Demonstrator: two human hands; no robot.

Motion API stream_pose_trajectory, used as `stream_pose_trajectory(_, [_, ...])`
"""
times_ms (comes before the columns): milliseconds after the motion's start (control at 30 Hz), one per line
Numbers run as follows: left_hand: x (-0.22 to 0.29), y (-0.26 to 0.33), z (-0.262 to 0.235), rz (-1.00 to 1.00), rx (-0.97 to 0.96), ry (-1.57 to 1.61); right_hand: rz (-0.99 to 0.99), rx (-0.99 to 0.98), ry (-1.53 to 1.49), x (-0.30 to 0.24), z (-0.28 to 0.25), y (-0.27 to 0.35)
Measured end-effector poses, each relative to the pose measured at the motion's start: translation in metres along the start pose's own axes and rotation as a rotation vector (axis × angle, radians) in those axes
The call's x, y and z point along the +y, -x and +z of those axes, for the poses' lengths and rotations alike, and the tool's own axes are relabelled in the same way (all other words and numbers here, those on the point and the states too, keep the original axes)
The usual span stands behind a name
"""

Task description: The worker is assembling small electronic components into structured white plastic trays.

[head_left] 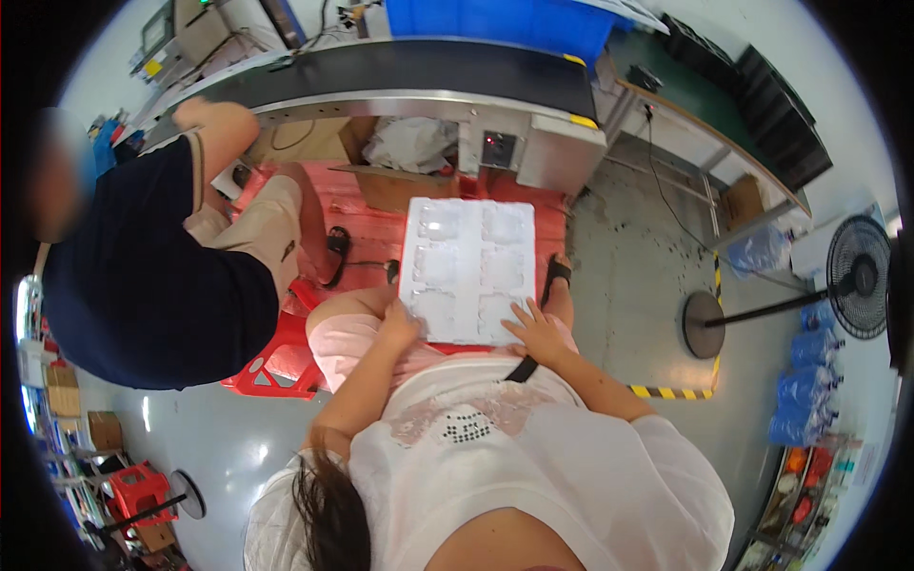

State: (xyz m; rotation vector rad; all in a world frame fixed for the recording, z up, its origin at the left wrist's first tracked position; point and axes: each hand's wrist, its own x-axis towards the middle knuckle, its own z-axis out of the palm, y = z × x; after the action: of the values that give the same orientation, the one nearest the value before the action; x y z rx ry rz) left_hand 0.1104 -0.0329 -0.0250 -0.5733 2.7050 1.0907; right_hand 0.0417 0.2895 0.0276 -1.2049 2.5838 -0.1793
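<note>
1. While seated, the person steadies a clear plastic tray (468, 269) flat across the lap; it has moulded pockets in two columns and looks empty.
2. Left hand (398, 324) sits at the tray's near left corner, fingers curled over the edge; its grip looks closed on that corner.
3. Right hand (536, 330) lies spread on the near right corner, fingers apart and flat, pressing, not clamped.
4. Step in hand, as a judgement: holding or squaring up the tray on the knees. Any lift calls for a firm hold on both sides, as thin plastic like this likely flexes.
5. Room: tray's far edge hangs past the knees over a red pallet (286, 366) on the floor; a cardboard box (400, 186) lies just beyond.
6. Left side is tight: a co-worker in a dark shirt (143, 276) sits close, knee near the tray's left edge.
7. Right side is open grey floor, out to a fan (862, 276) and striped floor tape (671, 391).
8. Ahead, a conveyor belt (400, 67) runs across with a blue bin (495, 24) behind.
</note>
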Motion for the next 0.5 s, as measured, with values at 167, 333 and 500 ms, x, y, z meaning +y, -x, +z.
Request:
stream_pose_trajectory(167, [0.043, 0.015, -0.007, -0.185, -0.033, -0.133, 0.052, 0.034, -0.056, 0.001, 0.006, 0.006])
stream_pose_trajectory(333, [0.026, 0.005, 0.002, -0.111, -0.017, -0.24, 0.051, 0.02, -0.103, -0.004, -0.003, 0.001])
stream_pose_trajectory(500, [0.032, -0.003, -0.005, -0.142, -0.106, -0.276, 0.024, -0.028, -0.015, 0.001, -0.016, -0.006])
